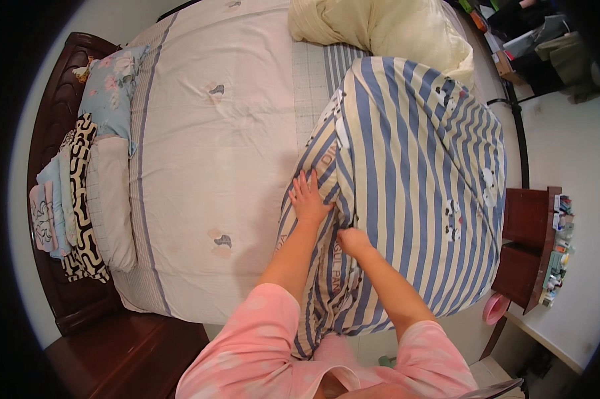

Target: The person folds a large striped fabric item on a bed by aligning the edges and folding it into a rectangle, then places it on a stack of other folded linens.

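Note:
A blue-and-cream striped duvet cover [406,186] with panda pictures is spread over the right part of the bed, its left edge bunched into folds. My left hand [307,201] lies on that edge with its fingers spread. Just right of it and a little nearer to me, my right hand [354,241] is closed at a fold of the same cover; its fingertips are partly hidden. Beneath lies a pale bed sheet [200,153] with small leaf-like prints and striped borders.
A cream quilt [386,30] is heaped at the far right. Folded bedding [82,193] and a floral pillow [114,86] rest by the dark wooden headboard [54,133]. A brown cabinet [522,246] and pink basin [495,308] stand right; a wooden bedside cabinet [127,356] is near left.

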Demonstrator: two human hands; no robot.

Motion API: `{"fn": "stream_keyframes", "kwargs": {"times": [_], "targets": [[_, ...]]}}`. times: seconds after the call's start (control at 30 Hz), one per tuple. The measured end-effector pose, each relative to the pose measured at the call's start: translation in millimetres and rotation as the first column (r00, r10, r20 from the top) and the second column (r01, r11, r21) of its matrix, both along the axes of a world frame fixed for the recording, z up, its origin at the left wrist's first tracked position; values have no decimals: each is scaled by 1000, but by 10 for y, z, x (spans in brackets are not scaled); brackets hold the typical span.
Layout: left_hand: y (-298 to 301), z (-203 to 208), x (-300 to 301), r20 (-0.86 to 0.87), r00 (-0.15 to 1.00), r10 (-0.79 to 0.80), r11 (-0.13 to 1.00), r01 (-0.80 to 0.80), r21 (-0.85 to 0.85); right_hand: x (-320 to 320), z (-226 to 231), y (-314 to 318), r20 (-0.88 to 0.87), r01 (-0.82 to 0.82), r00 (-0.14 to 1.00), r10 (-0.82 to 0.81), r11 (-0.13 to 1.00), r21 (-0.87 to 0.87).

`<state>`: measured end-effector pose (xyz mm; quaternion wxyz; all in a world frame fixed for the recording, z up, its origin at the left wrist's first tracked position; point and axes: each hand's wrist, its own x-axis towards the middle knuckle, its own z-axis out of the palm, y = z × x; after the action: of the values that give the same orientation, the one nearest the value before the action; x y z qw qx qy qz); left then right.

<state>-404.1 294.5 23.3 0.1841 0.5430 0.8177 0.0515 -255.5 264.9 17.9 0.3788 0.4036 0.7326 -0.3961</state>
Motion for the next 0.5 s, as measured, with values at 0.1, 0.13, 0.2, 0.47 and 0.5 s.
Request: {"fn": "stream_keyframes", "kwargs": {"times": [0.1, 0.13, 0.2, 0.47, 0.5], "targets": [[100, -205, 70, 28, 998, 58, 998, -57, -27, -107, 562, 650, -490, 376, 863, -121, 803, 463], [116, -259, 86, 28, 996, 79, 997, -79, 6, -144, 656, 909, -608, 423, 793, -23, 739, 524], [143, -338, 102, 21, 997, 77, 997, -77, 12, -316, 767, 1380, -677, 478, 701, 224, 557, 679], [44, -761, 39, 41, 998, 37, 975, -45, 217, -979, 445, 2528, -43, -60, 959, 279, 348, 935], [39, -736, 34, 49, 998, 33, 974, -43, 223, -962, 460, 2687, 8, -90, 973, 231, 345, 934]]}}
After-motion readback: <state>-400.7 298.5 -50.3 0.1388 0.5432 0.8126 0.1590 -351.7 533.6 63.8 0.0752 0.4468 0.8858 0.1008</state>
